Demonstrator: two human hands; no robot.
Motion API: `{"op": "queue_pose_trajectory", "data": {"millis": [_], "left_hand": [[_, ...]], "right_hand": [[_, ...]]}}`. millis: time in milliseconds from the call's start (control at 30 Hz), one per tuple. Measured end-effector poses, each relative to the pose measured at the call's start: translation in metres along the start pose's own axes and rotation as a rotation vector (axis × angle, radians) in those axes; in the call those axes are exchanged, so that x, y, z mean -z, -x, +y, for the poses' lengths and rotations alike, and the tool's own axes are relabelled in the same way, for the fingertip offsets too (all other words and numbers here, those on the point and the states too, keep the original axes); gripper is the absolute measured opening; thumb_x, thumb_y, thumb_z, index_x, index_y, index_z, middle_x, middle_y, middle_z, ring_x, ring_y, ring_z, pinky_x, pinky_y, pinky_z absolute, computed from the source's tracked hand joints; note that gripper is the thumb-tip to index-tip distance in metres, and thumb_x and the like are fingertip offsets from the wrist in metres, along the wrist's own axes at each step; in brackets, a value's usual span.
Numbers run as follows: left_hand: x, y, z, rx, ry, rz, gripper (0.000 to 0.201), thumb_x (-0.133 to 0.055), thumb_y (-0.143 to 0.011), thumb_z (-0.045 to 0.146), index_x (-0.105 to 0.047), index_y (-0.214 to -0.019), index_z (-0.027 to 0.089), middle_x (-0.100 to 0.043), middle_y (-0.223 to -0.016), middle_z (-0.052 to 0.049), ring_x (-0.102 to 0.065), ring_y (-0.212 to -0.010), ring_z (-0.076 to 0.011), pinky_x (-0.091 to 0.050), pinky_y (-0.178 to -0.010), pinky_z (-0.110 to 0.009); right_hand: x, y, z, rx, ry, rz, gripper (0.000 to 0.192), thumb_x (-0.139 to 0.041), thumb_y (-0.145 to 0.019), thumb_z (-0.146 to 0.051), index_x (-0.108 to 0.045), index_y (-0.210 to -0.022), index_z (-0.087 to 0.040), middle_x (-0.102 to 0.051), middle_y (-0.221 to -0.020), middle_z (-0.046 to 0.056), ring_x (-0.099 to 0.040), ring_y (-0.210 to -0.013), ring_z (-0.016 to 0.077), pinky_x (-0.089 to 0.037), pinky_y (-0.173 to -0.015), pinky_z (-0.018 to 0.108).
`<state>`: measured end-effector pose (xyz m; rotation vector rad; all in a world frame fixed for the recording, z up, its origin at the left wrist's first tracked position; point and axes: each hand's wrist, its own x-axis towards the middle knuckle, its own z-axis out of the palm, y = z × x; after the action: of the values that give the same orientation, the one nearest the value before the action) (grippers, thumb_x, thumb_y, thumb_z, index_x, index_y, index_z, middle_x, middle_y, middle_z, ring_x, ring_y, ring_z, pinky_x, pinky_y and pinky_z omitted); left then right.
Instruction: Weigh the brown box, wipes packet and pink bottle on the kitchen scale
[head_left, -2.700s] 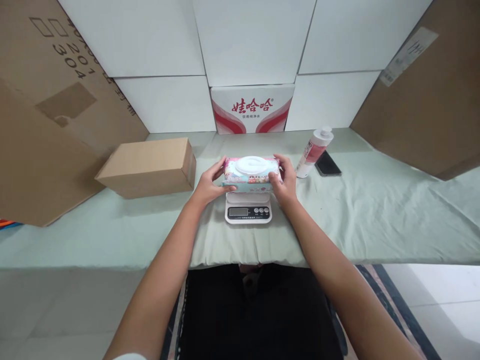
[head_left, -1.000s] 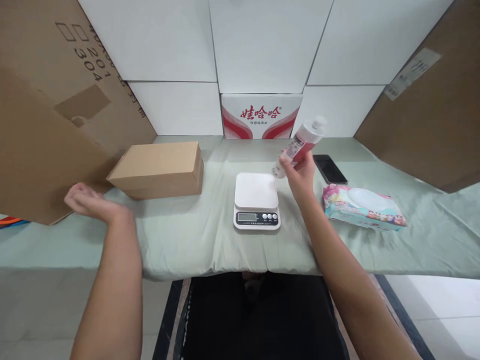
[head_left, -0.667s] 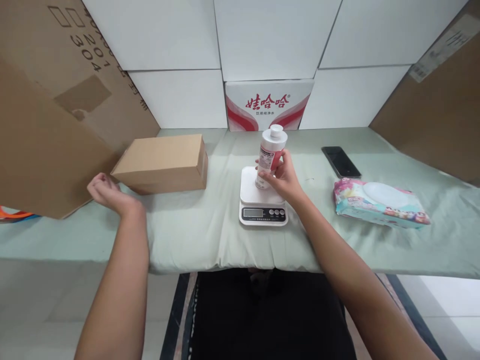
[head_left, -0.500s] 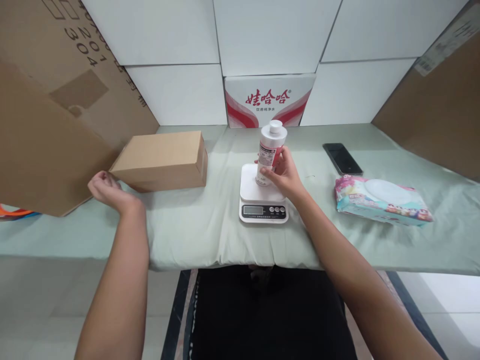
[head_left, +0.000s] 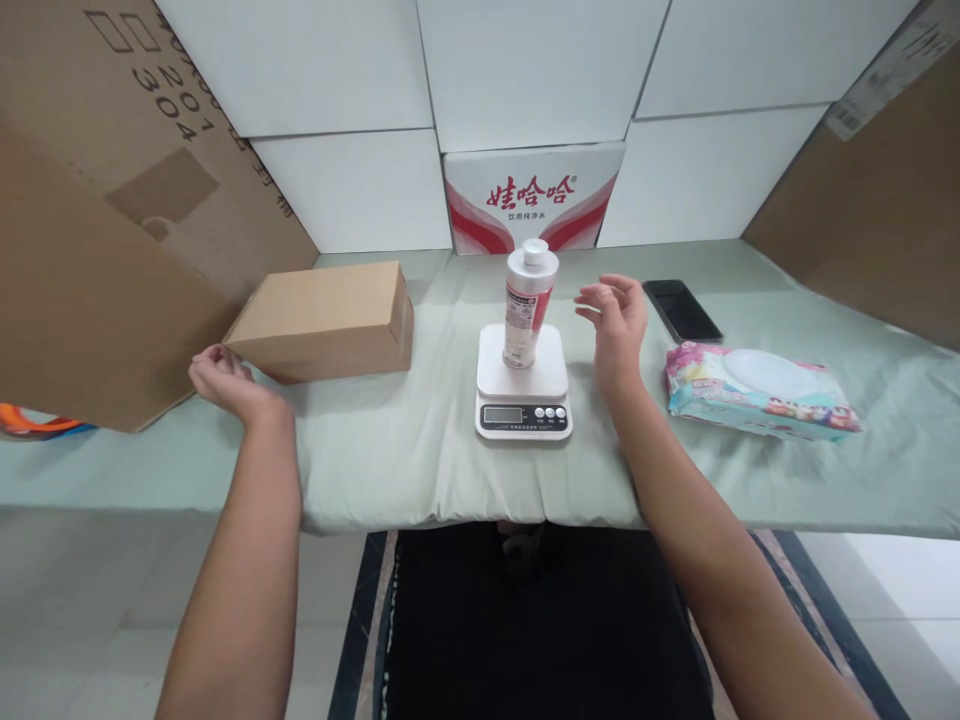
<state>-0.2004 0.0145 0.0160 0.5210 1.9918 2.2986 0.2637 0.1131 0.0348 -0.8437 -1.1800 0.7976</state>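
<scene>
One bottle [head_left: 527,308] upright on scale [head_left: 523,395]; display unreadable; right hand [head_left: 619,322] apart.

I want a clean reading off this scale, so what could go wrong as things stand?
1. The bottle stands tall and narrow on the scale, which sits on a soft padded cloth; a nudge might tip it.
2. The open right hand hovers close beside the bottle, apart from it; brushing it could disturb the reading.
3. The display is too small to read from here, so a misread is possible.
</scene>
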Motion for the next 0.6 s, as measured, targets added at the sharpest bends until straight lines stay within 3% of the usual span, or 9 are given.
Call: {"op": "queue_pose_trajectory", "data": {"millis": [133,233,367,467,600], "left_hand": [[-0.003,0.003,0.0,0.021,0.094,-0.016,0.02,-0.018,-0.099,0.025,-0.036,-0.105,0.018,-0.06,-0.116,-0.009,-0.063,-0.115,-0.0147,-0.044,-0.086,-0.022],[-0.005,0.007,0.0,0.029,0.074,-0.064,0.025,-0.016,-0.103,0.027,-0.038,-0.11,0.018,-0.063,-0.113,-0.009,-0.063,-0.113,-0.015,-0.043,-0.08,-0.02],[-0.006,0.01,0.001,0.027,0.145,-0.078,0.024,-0.021,-0.103,0.028,-0.041,-0.109,0.016,-0.064,-0.115,-0.01,-0.064,-0.111,-0.0135,-0.042,-0.077,-0.018],[-0.007,0.01,0.0,0.027,0.23,-0.072,0.022,-0.026,-0.103,0.029,-0.043,-0.107,0.015,-0.065,-0.113,-0.01,-0.065,-0.105,-0.0131,-0.042,-0.076,-0.018],[-0.007,0.007,-0.004,0.003,0.219,-0.087,0.021,-0.026,-0.103,0.03,-0.042,-0.103,0.017,-0.064,-0.108,-0.007,-0.063,-0.1,-0.012,-0.044,-0.078,-0.018]], "right_hand": [[0.006,0.0,0.013,-0.137,0.095,0.18,0.009,-0.054,-0.082,-0.021,-0.059,-0.089,-0.02,-0.064,-0.079,-0.002,-0.061,-0.069,0.0116,-0.047,-0.065,0.025],[0.004,0.003,0.023,-0.157,0.205,0.19,0.016,-0.046,-0.073,-0.01,-0.06,-0.073,-0.018,-0.058,-0.066,-0.002,-0.05,-0.059,0.0104,-0.037,-0.059,0.025],[0.003,0.003,0.029,-0.188,0.209,0.151,0.015,-0.045,-0.069,-0.012,-0.058,-0.067,-0.019,-0.055,-0.061,-0.003,-0.041,-0.054,0.0109,-0.03,-0.057,0.027],[0.002,0.005,0.022,-0.076,0.124,0.055,0.012,-0.053,-0.073,-0.021,-0.064,-0.077,-0.019,-0.063,-0.068,-0.001,-0.049,-0.062,0.013,-0.035,-0.062,0.028],[-0.003,0.014,0.001,0.047,0.096,-0.291,0.04,-0.064,-0.087,-0.045,-0.072,-0.118,-0.021,-0.077,-0.105,0.006,-0.057,-0.079,0.017,-0.041,-0.07,0.031]]}}
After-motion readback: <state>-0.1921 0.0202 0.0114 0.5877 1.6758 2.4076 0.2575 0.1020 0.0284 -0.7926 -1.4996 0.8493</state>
